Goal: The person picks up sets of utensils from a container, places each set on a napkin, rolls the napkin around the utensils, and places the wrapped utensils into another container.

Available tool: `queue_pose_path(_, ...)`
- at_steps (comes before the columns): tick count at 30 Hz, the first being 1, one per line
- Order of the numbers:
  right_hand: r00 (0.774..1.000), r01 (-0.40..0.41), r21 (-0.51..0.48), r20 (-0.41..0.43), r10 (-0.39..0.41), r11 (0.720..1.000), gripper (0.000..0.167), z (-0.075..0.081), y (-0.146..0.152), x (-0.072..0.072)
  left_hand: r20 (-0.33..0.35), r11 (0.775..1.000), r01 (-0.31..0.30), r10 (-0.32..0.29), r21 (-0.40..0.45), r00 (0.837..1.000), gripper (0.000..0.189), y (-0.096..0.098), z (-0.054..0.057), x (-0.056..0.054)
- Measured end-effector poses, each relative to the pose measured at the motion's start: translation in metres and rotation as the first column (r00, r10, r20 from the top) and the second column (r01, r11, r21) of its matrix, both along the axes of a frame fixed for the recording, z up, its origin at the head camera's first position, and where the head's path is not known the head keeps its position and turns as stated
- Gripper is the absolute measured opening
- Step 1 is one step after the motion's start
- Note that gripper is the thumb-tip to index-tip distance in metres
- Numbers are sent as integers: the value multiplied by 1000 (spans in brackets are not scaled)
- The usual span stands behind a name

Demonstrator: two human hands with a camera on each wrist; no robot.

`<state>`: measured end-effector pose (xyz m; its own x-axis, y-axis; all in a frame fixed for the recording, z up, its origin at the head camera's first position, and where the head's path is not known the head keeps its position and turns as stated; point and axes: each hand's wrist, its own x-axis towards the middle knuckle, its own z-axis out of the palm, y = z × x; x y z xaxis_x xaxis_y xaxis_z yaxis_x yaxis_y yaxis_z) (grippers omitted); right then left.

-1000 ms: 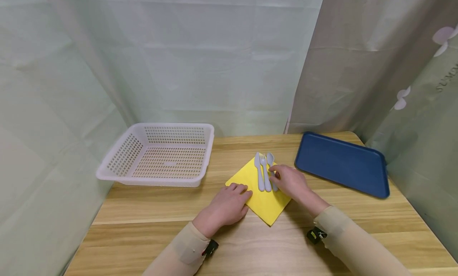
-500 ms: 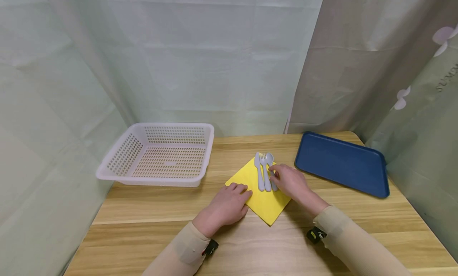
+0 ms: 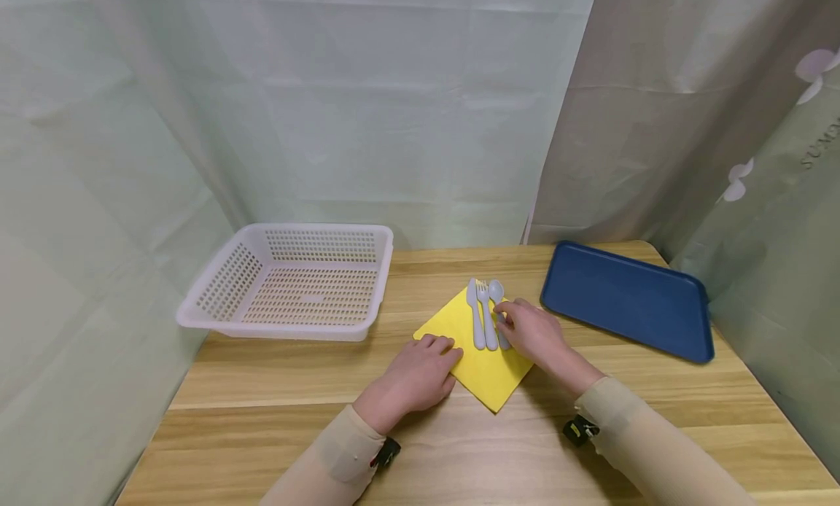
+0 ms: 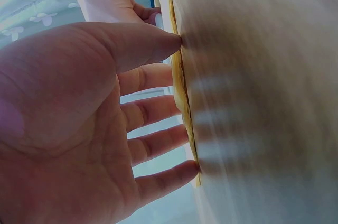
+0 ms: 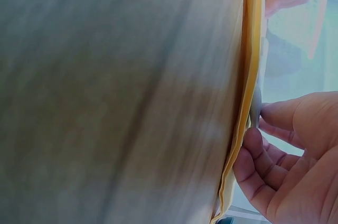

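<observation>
A folded yellow napkin (image 3: 488,382) lies on the table with one corner pointing toward me. On it, side by side, are a pale grey knife (image 3: 475,318), a fork (image 3: 487,320) and a spoon (image 3: 496,290), handles toward me. My right hand (image 3: 534,332) pinches the spoon's handle and covers part of it. The right wrist view shows the spoon (image 5: 255,106) between thumb and fingers, just above the napkin's edge. My left hand (image 3: 420,371) rests on the napkin's left corner. In the left wrist view its fingers (image 4: 150,112) extend fairly straight and spread, tips at the yellow edge.
A white perforated plastic basket (image 3: 374,324) stands at the back left with nothing in it. At the back right lies a dark blue tray (image 3: 626,298), set at an angle. Pale curtains (image 3: 407,112) hang behind and beside the wooden table (image 3: 262,418).
The spoon's bowl has shifted very slightly away from the fork since half a second ago. Both hands, the napkin, the knife and the fork keep their places.
</observation>
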<state>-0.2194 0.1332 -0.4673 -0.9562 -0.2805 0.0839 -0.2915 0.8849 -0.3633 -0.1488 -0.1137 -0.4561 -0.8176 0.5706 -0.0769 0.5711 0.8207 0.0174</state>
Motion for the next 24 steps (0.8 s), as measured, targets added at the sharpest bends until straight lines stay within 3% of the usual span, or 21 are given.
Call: queue_pose_path(24, 999, -20, -1, -31, 20, 1000, 26, -1, -1, 0, 14, 1000, -4, 4, -5, 1000, 45, 1, 5, 2)
